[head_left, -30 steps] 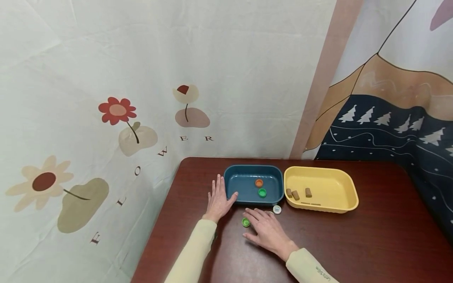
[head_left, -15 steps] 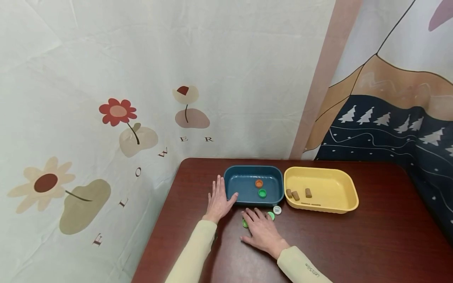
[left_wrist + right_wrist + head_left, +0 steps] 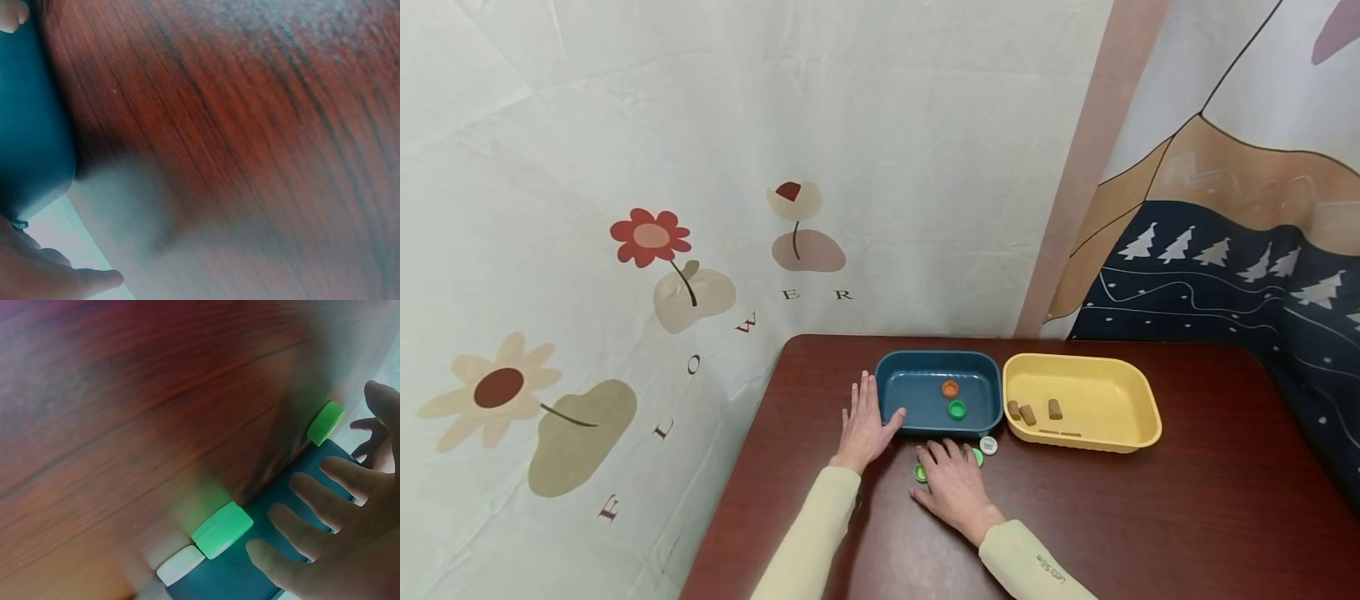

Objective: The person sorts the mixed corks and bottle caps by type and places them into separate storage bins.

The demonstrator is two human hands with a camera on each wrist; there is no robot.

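My left hand (image 3: 861, 429) lies along the left end of a blue basin (image 3: 886, 357), fingers straight and thumb over its near rim. In front of the basin my right hand (image 3: 957, 487) is spread palm down, low over the table, with nothing gripped. Under and beside its fingers are a green bottle cap (image 3: 325, 423) and a lighter green bottle cap (image 3: 222, 530), partly hidden in the head view. A white bottle cap (image 3: 180, 565) lies against the lighter green one, close to the basin. Inside the basin sit an orange bottle cap (image 3: 950, 389) and another green cap (image 3: 957, 409).
A yellow basin (image 3: 1138, 392) stands right beside the blue one. It holds several brown corks (image 3: 1055, 409) and thin brown strips (image 3: 1060, 432). Both basins are near the back of the dark red wooden table (image 3: 1210, 500), with a printed cloth (image 3: 925, 167) hanging behind.
My right hand has shifted a little to the left over the caps, and the lighter green cap has come into sight by its fingers. My left hand has stayed at the blue basin.
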